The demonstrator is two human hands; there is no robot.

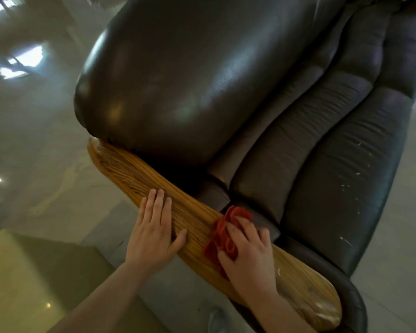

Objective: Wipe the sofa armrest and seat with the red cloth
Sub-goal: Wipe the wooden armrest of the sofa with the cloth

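Under right hand (247, 251): red cloth (222, 236)

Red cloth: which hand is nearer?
Right. The right hand presses on the red cloth, bunched on the wooden armrest. The left hand lies flat on the armrest beside it, not touching the cloth.

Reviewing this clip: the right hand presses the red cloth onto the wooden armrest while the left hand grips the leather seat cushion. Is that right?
Not quite. In the head view the left hand lies flat, palm down, on the wooden armrest itself, not gripping the leather seat cushion. The rest holds: the right hand presses the red cloth onto the armrest.
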